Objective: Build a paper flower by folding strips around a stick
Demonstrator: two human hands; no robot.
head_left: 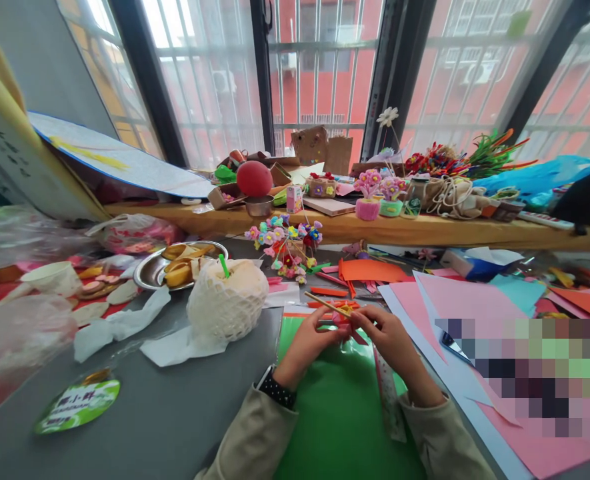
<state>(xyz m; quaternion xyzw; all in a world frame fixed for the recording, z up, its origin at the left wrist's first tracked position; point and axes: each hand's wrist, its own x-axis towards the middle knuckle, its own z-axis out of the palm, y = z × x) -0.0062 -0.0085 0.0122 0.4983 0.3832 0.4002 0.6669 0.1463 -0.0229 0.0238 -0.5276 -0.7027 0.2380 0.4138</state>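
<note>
Both hands pinch thin wooden stick over glossy green sheet.

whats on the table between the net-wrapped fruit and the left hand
In the head view, only bare grey table and the edge of the green paper lie between the net-wrapped fruit and the left hand.

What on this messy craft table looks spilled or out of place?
Nothing is spilled. Oddest is the fruit in white foam netting with a green straw stuck in it, standing among paper. Both hands pinch a thin wooden stick.
</note>
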